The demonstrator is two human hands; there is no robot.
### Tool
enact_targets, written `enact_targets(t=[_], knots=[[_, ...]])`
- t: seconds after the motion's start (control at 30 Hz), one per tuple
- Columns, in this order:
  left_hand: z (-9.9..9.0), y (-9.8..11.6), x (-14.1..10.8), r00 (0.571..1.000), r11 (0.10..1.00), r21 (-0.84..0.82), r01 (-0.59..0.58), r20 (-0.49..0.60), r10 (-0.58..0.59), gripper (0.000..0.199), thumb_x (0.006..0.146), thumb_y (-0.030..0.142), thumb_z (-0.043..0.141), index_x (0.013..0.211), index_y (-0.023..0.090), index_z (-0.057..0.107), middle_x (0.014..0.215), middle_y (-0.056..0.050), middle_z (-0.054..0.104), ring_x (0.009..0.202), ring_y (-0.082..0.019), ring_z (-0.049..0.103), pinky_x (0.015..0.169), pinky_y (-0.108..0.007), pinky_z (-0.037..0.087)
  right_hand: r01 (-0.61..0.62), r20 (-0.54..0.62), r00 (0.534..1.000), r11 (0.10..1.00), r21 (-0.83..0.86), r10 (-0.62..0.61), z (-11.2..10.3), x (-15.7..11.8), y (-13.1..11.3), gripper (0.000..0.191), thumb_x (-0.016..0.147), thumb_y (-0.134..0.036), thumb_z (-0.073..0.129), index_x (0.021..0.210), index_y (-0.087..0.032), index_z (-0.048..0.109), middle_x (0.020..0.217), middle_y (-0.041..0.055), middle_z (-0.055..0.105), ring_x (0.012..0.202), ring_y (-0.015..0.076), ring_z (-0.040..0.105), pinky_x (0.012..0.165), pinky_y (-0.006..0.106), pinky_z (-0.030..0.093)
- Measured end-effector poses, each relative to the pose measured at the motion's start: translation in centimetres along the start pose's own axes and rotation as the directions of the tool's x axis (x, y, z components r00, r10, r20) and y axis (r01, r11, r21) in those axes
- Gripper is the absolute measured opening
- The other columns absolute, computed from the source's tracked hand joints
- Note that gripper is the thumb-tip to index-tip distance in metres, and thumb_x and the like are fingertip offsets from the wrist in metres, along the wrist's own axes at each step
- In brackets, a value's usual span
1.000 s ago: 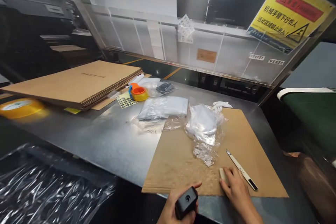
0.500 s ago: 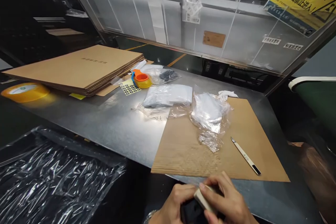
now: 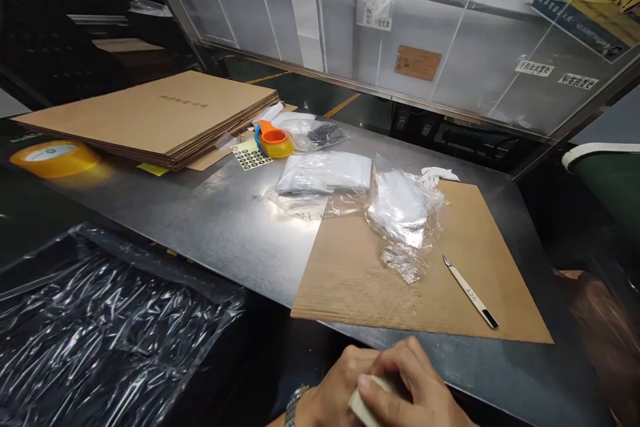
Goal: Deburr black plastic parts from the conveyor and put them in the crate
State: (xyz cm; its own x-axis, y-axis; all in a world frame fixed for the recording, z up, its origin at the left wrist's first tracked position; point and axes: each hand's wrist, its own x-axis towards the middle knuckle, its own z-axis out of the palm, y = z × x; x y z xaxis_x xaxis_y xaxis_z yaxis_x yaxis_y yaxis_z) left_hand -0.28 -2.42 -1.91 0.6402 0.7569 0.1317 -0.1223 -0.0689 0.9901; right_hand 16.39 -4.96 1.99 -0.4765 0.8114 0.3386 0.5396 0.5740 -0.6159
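At the bottom centre, my right hand (image 3: 415,387) is closed around a pale, block-like piece (image 3: 367,407), its fingers bent over the top. My left hand (image 3: 337,383) presses against the right one, and most of its fingers are hidden, so what it grips cannot be made out. Both hands are just in front of the table's near edge. Beyond them a brown cardboard sheet (image 3: 345,280) lies flat, with a white-handled knife (image 3: 470,292) on its right part. Crumpled clear plastic (image 3: 404,261) and a bagged white item (image 3: 400,203) rest on the sheet.
A second bagged white bundle (image 3: 325,173), an orange tape dispenser (image 3: 275,140) and a sticker sheet (image 3: 250,155) are on the metal table (image 3: 215,213). Stacked cardboard (image 3: 150,113) and a yellow tape roll (image 3: 55,159) are at left. Black plastic (image 3: 110,327) fills the lower left.
My hands have drawn closer together, and the right fingers cover more of the pale piece. The dark object seen between them earlier is now hidden. The camera view has shifted slightly.
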Motion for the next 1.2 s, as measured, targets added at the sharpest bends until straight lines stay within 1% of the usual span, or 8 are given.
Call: enact_targets(t=[0.13, 0.23, 0.37, 0.5, 0.67, 0.83, 0.97, 1.2], knots=[[0.1, -0.3, 0.0, 0.997, 0.992, 0.1, -0.071, 0.032, 0.068, 0.015, 0.068, 0.032, 0.063, 0.068, 0.018, 0.059, 0.058, 0.0, 0.047, 0.052, -0.013, 0.041, 0.053, -0.026, 0.036, 0.018, -0.01, 1.0, 1.0, 0.004, -0.018, -0.4, 0.1, -0.4, 0.034, 0.092, -0.036, 0.04, 0.124, -0.028, 0.048, 0.091, 0.0058, 0.055, 0.076, 0.0165, 0.054, 0.065, 0.031, 0.048], [0.2, -1.1, -0.4, 0.991, 0.985, 0.126, -0.118, 0.078, 0.109, 0.018, 0.072, 0.036, 0.059, 0.069, 0.018, 0.06, 0.061, -0.002, 0.049, 0.053, -0.014, 0.043, 0.054, -0.026, 0.037, -0.095, 0.054, 0.994, 0.995, 0.035, 0.093, -0.6, 0.4, -0.7, 0.017, 0.088, -0.03, 0.051, 0.103, -0.027, 0.057, 0.077, 0.0007, 0.057, 0.065, 0.0118, 0.055, 0.057, 0.021, 0.049], [-0.3, -1.8, -1.4, 0.994, 0.977, 0.186, -0.105, -0.012, 0.109, 0.024, 0.069, 0.029, 0.063, 0.091, 0.018, 0.066, 0.069, -0.005, 0.059, 0.063, -0.018, 0.054, 0.065, -0.028, 0.043, -0.087, 0.087, 0.993, 0.995, 0.043, 0.083, -1.3, 0.4, 0.3, 0.025, 0.084, -0.02, 0.052, 0.108, -0.023, 0.057, 0.087, 0.0047, 0.058, 0.076, 0.0151, 0.057, 0.065, 0.026, 0.051], [-1.1, -1.0, -1.4, 0.997, 0.983, 0.177, -0.056, -0.042, 0.065, 0.039, 0.07, 0.02, 0.061, 0.108, 0.019, 0.063, 0.07, -0.005, 0.064, 0.069, -0.021, 0.06, 0.073, -0.031, 0.045, -0.193, -0.035, 0.981, 0.975, -0.114, 0.19, -1.9, -0.8, 4.2, 0.031, 0.085, -0.018, 0.048, 0.115, -0.021, 0.057, 0.095, 0.0075, 0.057, 0.089, 0.0187, 0.055, 0.073, 0.03, 0.05], [-0.9, 0.4, -0.4, 0.989, 0.995, 0.068, -0.068, -0.125, 0.076, 0.033, 0.069, 0.021, 0.063, 0.102, 0.016, 0.066, 0.061, -0.004, 0.063, 0.06, -0.018, 0.059, 0.068, -0.03, 0.047, -0.396, -0.309, 0.908, 0.818, -0.418, 0.282, -1.6, -3.1, 10.9, 0.032, 0.088, -0.039, 0.046, 0.105, -0.019, 0.063, 0.094, 0.0092, 0.059, 0.089, 0.0221, 0.056, 0.075, 0.035, 0.05], [-0.6, 0.4, 0.2, 0.997, 0.991, -0.131, -0.037, -0.076, 0.027, 0.037, 0.059, 0.014, 0.062, 0.096, 0.013, 0.068, 0.056, -0.001, 0.06, 0.046, -0.012, 0.054, 0.055, -0.025, 0.045, -0.454, -0.373, 0.881, 0.746, -0.488, 0.292, -1.4, -4.0, 14.1, 0.046, 0.089, -0.052, 0.037, 0.101, -0.017, 0.064, 0.089, 0.0123, 0.059, 0.085, 0.0269, 0.054, 0.073, 0.044, 0.048], [-0.5, -0.4, 0.1, 0.996, 0.923, -0.374, 0.084, 0.008, -0.088, 0.054, 0.046, 0.006, 0.057, 0.099, 0.014, 0.067, 0.055, 0.001, 0.06, 0.045, -0.011, 0.051, 0.048, -0.022, 0.042, -0.456, -0.387, 0.879, 0.731, -0.508, 0.278, -1.2, -3.2, 12.1, 0.043, 0.088, -0.047, 0.043, 0.109, -0.014, 0.061, 0.103, 0.0161, 0.056, 0.095, 0.03, 0.049, 0.081, 0.049, 0.045], [-0.2, -0.9, 0.0, 0.969, 0.834, -0.495, 0.246, 0.107, -0.222, 0.058, 0.042, 0.005, 0.058, 0.099, 0.013, 0.069, 0.053, 0.001, 0.059, 0.044, -0.01, 0.049, 0.043, -0.018, 0.036, -0.247, -0.15, 0.962, 0.96, -0.132, 0.227, -0.4, -0.5, 4.2, 0.019, 0.091, -0.022, 0.044, 0.108, -0.022, 0.054, 0.097, 0.0067, 0.059, 0.095, 0.02, 0.053, 0.08, 0.033, 0.047]])
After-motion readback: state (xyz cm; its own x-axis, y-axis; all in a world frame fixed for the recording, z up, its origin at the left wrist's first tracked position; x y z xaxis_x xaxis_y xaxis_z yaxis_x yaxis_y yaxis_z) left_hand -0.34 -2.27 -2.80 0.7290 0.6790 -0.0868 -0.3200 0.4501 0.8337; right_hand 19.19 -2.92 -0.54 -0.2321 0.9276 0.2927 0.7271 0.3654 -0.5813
